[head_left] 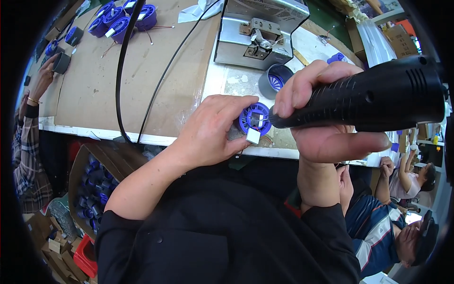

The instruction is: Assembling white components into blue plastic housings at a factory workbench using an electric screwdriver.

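Note:
My left hand [208, 125] has its thumb and fingers closed round a round blue plastic housing [243, 124] at the table's near edge. A white block [253, 136] and thin wires show on the housing. My right hand [314, 106] is wrapped round a thick black electric screwdriver [378, 97], held almost level. Its narrow end points left at the middle of the housing, where thin metal shows; I cannot tell whether it touches. Just beyond, a dark grey cup with a blue inside [275, 80] stands on the table.
A metal fixture [260, 35] stands behind the housing. Black cables [124, 75] cross the cardboard-covered table [179, 80]. Several blue housings [118, 21] sit far left. A carton of blue and dark parts [78, 175] is below left. Another person's hand [45, 73] holds a cup; others sit right.

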Tool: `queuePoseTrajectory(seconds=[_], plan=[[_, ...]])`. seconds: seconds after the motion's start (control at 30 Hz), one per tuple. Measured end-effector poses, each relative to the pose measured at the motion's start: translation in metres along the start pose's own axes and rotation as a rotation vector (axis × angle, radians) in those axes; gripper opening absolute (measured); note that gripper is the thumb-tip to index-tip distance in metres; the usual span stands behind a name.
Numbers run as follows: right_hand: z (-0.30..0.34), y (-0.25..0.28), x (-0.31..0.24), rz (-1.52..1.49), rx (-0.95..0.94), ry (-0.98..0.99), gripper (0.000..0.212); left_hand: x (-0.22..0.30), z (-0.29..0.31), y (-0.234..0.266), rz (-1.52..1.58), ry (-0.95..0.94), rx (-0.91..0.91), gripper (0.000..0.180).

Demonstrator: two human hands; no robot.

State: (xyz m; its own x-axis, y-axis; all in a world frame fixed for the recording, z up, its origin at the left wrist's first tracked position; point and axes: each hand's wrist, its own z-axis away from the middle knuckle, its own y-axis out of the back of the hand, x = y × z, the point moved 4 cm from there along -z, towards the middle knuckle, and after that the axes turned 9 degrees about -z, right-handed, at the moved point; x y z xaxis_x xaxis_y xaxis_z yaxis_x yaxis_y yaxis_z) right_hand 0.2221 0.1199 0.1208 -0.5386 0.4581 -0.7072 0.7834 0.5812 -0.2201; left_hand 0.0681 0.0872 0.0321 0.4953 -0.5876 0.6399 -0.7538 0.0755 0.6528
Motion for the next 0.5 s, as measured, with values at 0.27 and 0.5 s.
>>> queuePoseTrajectory(seconds=[0.27, 0.5], plan=[[0.0054, 0.001, 0.0054, -0.094, 0.132, -0.034, 0.097, 0.0008, -0.0004, 0.0021, -0.021, -0.014, 0.0, 0.064], [0.0037, -0.0022, -0.0021, 0.008, 0.03, -0.022, 0.096, 0.0029, 0.0002, 0.0033, -0.011, -0.018, -0.003, 0.064]])
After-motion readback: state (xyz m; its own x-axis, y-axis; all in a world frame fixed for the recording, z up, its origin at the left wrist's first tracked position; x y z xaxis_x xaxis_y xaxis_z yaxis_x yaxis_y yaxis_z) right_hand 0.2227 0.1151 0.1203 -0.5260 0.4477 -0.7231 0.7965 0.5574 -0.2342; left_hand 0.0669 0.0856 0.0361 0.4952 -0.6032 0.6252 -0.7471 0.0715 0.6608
